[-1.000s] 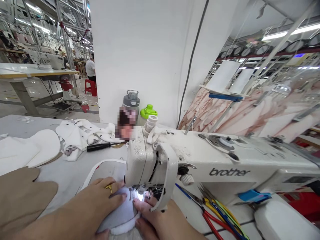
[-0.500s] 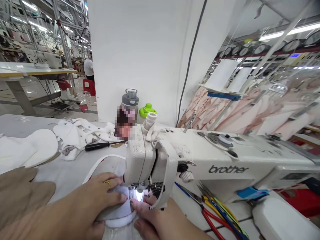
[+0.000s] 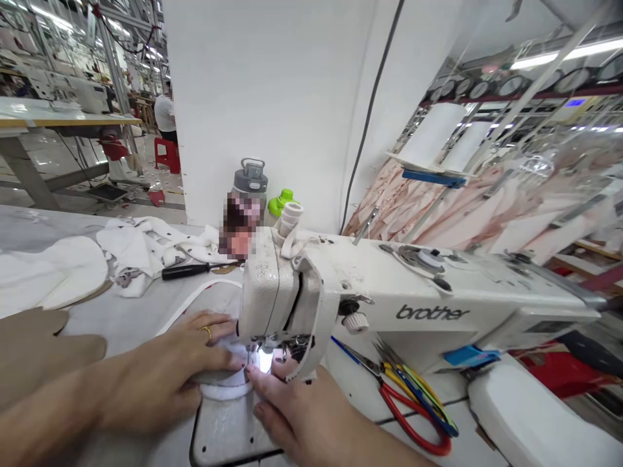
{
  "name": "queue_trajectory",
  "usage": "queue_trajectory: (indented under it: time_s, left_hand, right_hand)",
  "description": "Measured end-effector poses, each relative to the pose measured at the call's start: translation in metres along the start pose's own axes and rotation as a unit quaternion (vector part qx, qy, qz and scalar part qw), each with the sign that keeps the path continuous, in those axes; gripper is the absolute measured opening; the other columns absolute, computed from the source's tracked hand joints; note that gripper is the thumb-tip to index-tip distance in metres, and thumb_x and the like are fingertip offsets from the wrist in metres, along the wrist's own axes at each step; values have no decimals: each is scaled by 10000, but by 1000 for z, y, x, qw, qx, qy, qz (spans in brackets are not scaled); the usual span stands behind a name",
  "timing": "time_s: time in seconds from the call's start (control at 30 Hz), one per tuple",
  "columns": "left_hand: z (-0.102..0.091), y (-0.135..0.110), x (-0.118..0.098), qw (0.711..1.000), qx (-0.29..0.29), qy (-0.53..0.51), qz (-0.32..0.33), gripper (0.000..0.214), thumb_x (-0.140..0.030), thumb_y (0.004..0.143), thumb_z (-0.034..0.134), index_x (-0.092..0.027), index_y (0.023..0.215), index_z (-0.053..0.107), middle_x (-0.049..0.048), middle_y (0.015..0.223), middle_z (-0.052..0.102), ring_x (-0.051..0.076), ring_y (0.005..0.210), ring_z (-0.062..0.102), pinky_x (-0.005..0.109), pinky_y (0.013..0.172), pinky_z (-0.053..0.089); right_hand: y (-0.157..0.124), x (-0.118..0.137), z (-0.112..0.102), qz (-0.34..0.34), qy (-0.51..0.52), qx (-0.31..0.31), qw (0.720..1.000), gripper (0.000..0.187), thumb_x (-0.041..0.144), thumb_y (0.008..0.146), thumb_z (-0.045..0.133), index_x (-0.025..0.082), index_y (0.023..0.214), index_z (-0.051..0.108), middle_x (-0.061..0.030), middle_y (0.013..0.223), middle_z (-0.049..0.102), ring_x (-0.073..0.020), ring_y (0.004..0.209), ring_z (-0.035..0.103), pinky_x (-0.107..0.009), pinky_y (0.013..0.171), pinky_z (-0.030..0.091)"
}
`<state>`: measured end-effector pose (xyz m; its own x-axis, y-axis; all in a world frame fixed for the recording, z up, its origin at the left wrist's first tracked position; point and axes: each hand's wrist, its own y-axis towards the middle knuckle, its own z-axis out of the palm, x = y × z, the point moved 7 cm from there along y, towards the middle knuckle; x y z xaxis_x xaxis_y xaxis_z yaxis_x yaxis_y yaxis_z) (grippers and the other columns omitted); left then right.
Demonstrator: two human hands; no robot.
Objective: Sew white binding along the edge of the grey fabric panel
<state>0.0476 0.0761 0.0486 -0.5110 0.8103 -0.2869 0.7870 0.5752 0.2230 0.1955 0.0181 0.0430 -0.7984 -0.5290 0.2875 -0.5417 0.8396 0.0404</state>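
Observation:
A white-edged fabric piece lies under the needle area of a white sewing machine, where a small lamp shines. My left hand, with a ring on one finger, lies flat over the piece left of the needle, fingers stretched and apart. From the right, my right hand reaches under the machine head. Its index fingertip presses by the needle, near my left fingertips, and the thumb is spread below it. The machine's guard partly hides its other fingers, and much of the fabric is covered by my left hand.
Left of the machine lie a black-handled screwdriver, white fabric pieces and brown pieces. Red-handled scissors and other cutters rest under the arm. Bottles stand behind, by a white wall. A person sits far left.
The fabric has moved away from me, baring the metal plate in front of the needle. Both hands remain on it by the needle. The whole view has shifted slightly.

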Motion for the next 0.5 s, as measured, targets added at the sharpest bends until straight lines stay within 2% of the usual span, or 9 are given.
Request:
queue_trajectory:
  time_s: [0.1,0.23,0.37,0.5]
  left_hand:
    - [5,2,5,995,93,-19,12,609,-121,671,465,-395,1174,675,-54,1336,633,278,1279,547,450,1041,457]
    - [4,3,17,995,96,-17,-16,681,-70,642,509,-458,1185,643,-55,1327,644,257,1267,563,419,1018,485]
    - [7,6,17,993,111,-24,15,672,-79,652,536,-397,1234,642,-18,1391,604,271,1304,527,409,1066,448]
    - [10,5,23,992,124,-17,13,655,-105,699,542,-377,1291,620,-13,1479,529,288,1365,460,441,1124,390]
  right_hand:
    - [1,2,1,6,-32,4,999,401,332,970,504,250,1358,562,-77,1050,678,-267,906,612,-371,816,466]
    - [3,4,3,12,-60,16,998,405,323,973,482,241,1362,557,-83,998,668,-263,853,607,-355,753,452]
    - [4,5,3,6,-52,13,999,385,333,983,469,246,1346,563,-67,995,665,-249,845,606,-338,729,436]
    - [4,4,2,-3,-42,25,999,353,331,991,464,231,1313,570,-50,1002,676,-240,869,607,-335,732,425]
